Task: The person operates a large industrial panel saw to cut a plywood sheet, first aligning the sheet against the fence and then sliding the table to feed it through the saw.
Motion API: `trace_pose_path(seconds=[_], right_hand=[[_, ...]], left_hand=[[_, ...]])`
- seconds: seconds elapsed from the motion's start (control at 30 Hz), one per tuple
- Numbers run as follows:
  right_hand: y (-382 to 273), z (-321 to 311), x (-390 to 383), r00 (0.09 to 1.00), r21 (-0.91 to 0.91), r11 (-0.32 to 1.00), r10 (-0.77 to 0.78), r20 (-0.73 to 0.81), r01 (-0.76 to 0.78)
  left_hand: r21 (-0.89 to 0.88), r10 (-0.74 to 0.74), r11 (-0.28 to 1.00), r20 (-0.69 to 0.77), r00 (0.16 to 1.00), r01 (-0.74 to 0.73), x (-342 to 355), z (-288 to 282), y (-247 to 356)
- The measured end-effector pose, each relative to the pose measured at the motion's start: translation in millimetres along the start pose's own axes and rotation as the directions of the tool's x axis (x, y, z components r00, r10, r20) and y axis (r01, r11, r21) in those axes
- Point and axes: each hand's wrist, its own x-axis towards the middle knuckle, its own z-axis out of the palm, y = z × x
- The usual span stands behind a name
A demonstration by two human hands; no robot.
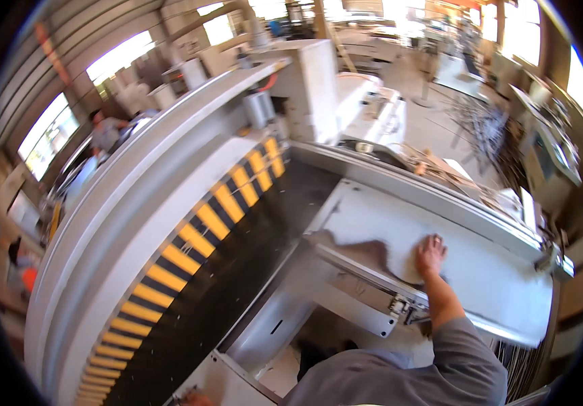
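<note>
My right hand (431,254) lies flat with its fingers stretched out on a pale, smooth sheet (481,271). That sheet rests on the side arm of a large machine, and a dark wavy-edged shadow falls across it beside my wrist. At the bottom edge shows a small, blurred bit of my left hand (197,399), next to a light machine surface (213,379); its fingers cannot be made out. Left of the sheet runs the machine's dark bed (217,291), below a guard with yellow and black stripes (213,221).
A raised metal rail (413,181) borders the sheet's far side. A metal bracket (398,306) sits at its near edge. Beyond lie scrap strips (474,128) on the floor. Two people are at the far left, one in a grey top (106,132).
</note>
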Motion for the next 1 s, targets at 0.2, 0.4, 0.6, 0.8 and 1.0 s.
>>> trace_pose_path(seconds=[0.2,0.4,0.6,0.8,1.0], right_hand=[[10,12,6,0.998,-0.121,0.992,0.036,0.06,-0.029],[10,22,10,0.998,-0.143,0.99,0.013,0.067,-0.004],[23,31,19,0.996,-0.24,0.97,-0.003,0.087,0.024],[34,54,36,0.998,-0.324,0.946,0.001,0.061,0.019],[41,60,38,0.998,-0.331,0.943,-0.017,0.055,0.034]], left_hand=[[0.376,-0.192,0.923,0.282,0.94,0.076,6,2,-13],[0.306,-0.184,0.945,0.2,0.963,0.117,8,31,-55],[0.244,-0.17,0.963,0.218,0.961,0.115,6,17,-36],[0.187,-0.148,0.976,0.166,0.975,0.116,4,28,-52],[0.183,-0.176,0.974,0.267,0.948,0.13,4,8,-39]])
